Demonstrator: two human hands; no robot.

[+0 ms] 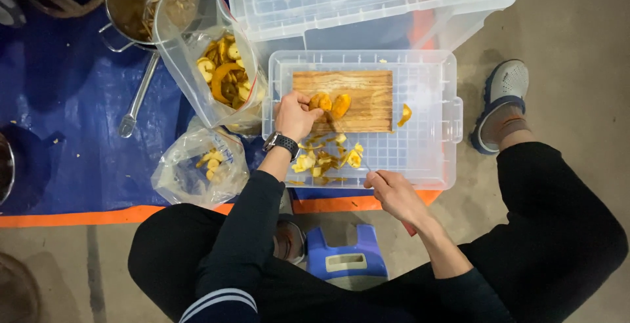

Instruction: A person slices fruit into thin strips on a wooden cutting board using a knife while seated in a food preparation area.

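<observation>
Left hand on the fruit pieces, right hand low with a small tool

The left hand point(296, 114) curls over orange fruit pieces point(330, 104) at the near left edge of the wooden cutting board point(357, 97), which lies lengthwise on a clear bin lid point(426, 152). The right hand point(392, 190), farther off at the lid's near rim, is closed on what seems a thin blade. Peelings point(325, 158) lie between the hands; a clear bag point(197, 165) sits left.

A cutting board point(342, 101) is lying on a box lid point(426, 146), peelings point(325, 158) sitting before it, a bag point(220, 67) standing left.
</observation>
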